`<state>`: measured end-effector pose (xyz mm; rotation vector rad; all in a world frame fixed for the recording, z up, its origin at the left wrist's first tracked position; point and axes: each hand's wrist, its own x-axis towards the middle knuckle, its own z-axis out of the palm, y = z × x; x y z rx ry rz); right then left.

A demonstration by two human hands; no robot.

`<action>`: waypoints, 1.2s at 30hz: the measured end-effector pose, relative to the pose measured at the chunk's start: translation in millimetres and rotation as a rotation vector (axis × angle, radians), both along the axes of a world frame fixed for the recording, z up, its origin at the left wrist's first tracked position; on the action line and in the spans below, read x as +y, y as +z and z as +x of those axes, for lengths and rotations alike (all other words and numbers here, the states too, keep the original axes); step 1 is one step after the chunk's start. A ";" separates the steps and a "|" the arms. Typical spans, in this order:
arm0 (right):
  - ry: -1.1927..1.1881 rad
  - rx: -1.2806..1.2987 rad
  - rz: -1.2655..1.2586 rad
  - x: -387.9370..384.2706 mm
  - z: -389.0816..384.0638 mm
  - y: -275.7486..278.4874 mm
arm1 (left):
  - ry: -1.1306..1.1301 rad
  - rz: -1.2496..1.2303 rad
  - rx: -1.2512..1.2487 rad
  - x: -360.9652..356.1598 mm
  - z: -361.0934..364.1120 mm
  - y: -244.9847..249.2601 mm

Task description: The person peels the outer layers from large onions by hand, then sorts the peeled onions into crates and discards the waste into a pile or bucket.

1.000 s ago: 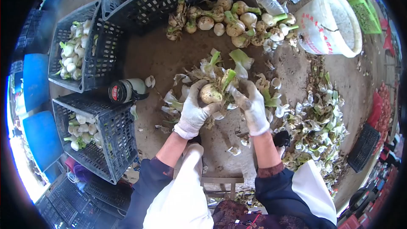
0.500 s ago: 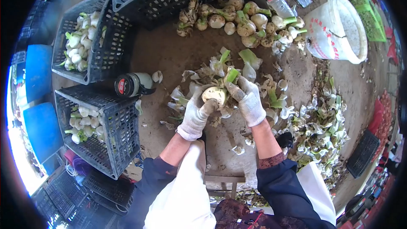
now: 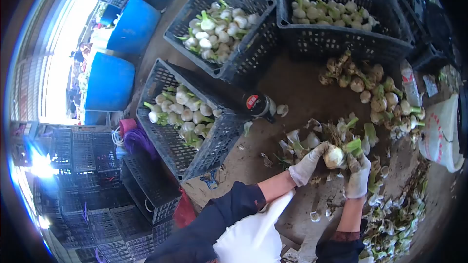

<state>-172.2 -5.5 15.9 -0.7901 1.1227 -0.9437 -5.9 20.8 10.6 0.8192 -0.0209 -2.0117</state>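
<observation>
A whitish garlic bulb (image 3: 334, 157) with a short green stem is between my gloved hands, above a litter of peeled skins. My left hand (image 3: 309, 164) grips the bulb from the left, fingers curled against its side. On the other side, my right hand (image 3: 358, 175) has its fingers closed at the stem and the loose outer skin. Both white gloves are soiled at the fingertips. Peeled skins and leaf pieces (image 3: 297, 141) lie just beyond the hands. Farther back is a pile of untrimmed garlic bulbs (image 3: 385, 100) with dirty skins and stems.
Black crates of cleaned bulbs stand at left (image 3: 226, 129), upper middle (image 3: 270, 7) and upper right (image 3: 351, 36). A dark-lidded jar (image 3: 258, 104) sits beside the left crate. At right are a white bucket (image 3: 441, 131) and a heap of skins (image 3: 397, 224).
The head view has swung left, so the hands and bulb appear farther right and the left crates show more fully. The bulb's cut face, visible before, now turns away; both hands still hold it.
</observation>
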 end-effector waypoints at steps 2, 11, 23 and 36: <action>0.177 0.207 -0.181 1.8 -9.9 7.4 | -0.132 -0.097 0.408 -4.4 17.1 -12.1; -0.154 -0.179 0.140 15.3 -1.7 -2.5 | -0.074 -0.426 -0.710 -6.1 14.3 -4.4; -0.158 -0.194 0.362 12.0 14.0 46.1 | -0.098 -0.606 -1.256 -7.4 33.7 37.7; 0.313 1.228 -0.183 -36.6 -40.7 -17.3 | 0.010 -0.698 -0.959 3.3 43.0 74.5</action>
